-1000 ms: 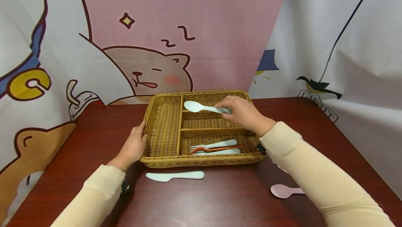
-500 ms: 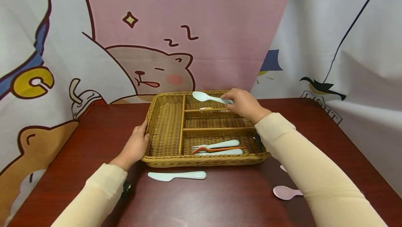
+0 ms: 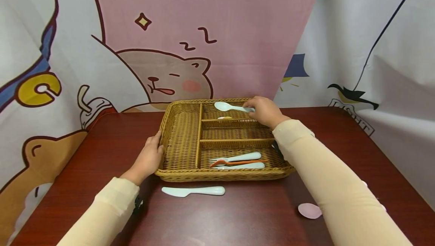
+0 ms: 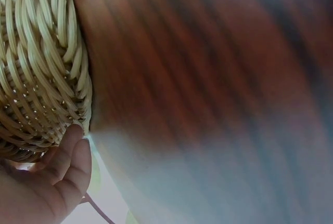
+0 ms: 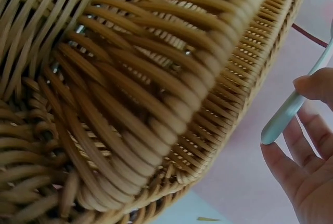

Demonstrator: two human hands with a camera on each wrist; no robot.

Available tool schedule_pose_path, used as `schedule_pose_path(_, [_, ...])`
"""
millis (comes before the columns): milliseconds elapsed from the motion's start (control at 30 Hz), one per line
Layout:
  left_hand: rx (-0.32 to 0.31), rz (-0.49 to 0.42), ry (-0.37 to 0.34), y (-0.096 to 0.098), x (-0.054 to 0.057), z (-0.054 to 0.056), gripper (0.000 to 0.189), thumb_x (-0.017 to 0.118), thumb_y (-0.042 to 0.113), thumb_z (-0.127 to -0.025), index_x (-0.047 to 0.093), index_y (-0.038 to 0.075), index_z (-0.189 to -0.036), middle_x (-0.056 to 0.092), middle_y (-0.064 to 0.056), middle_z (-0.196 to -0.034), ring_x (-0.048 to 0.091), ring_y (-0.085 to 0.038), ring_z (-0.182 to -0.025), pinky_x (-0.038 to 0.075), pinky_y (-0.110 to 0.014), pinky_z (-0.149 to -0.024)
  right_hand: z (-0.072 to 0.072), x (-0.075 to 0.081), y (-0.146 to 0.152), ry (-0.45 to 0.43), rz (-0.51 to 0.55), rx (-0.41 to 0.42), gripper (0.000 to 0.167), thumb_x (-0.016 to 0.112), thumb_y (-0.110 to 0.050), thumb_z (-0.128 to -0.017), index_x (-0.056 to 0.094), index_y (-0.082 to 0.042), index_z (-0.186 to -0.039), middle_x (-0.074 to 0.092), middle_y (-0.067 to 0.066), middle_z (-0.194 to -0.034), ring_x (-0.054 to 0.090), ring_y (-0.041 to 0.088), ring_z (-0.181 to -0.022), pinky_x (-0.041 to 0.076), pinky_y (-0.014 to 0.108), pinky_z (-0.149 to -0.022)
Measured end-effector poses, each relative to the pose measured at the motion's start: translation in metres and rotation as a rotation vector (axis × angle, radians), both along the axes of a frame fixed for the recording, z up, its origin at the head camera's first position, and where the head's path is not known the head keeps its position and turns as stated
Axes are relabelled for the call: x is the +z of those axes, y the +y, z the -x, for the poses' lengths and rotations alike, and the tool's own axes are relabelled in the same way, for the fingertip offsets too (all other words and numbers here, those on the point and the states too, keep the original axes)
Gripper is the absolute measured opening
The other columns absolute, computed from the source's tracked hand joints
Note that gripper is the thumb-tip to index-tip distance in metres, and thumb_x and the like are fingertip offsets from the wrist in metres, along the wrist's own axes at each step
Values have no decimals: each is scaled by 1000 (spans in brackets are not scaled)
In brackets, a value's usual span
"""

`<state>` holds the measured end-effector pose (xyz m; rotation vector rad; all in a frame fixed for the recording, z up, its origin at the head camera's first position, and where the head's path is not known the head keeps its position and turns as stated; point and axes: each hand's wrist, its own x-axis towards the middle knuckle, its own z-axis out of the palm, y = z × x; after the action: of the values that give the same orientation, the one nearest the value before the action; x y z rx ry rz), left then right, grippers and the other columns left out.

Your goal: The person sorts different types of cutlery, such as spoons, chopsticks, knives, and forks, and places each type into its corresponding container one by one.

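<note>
In the head view, my right hand (image 3: pixel 264 110) pinches the handle of a pale mint spoon (image 3: pixel 222 106) above the back right compartment of a wicker basket (image 3: pixel 217 175). The right wrist view shows the spoon's handle (image 5: pixel 285 116) between thumb and fingers, beside the basket's rim. My left hand (image 3: pixel 147 160) rests against the basket's left outer side, fingers extended along it. In the left wrist view, fingertips (image 4: pixel 76 132) touch the weave. A pale fork (image 3: pixel 242 157), an orange utensil (image 3: pixel 239 162) and another pale utensil (image 3: pixel 249 166) lie in the front right compartment.
A pale mint knife (image 3: pixel 193 191) lies on the dark red table (image 3: pixel 204 223) before the basket. A pink spoon (image 3: pixel 309 211) lies at the right, partly hidden by my right sleeve. A printed curtain (image 3: pixel 251 30) hangs behind the table.
My right hand has carried the pale spoon back and to the right, from over the middle divider to the back right compartment. My left hand stays at the basket's side; the view shifts slightly.
</note>
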<state>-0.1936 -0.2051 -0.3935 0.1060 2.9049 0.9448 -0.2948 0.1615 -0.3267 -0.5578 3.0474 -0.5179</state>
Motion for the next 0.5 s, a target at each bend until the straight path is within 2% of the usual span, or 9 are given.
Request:
schedule_pose_path(200, [2,0,2,0,-1,0,57,32,12,-105,6,-4,-153,23,-31,-147,32,-44,-135,31,-57,-107,6,-7,2,16,-49,-4,32,66,-7,-90,68,-8,-122,65,14,-120,59,33,-111,48,48,-92])
schedule_pose_path(500, [6,-3,7,0,-1,-1,57,32,12,-105,7,-5,-153,24,-31,-147,32,-44,-135,31,-56,-107,8,-14,2,-22,-79,-54,35,63,-5,-91,65,-8,-126,62,16,-126,58,35,-114,48,50,-91])
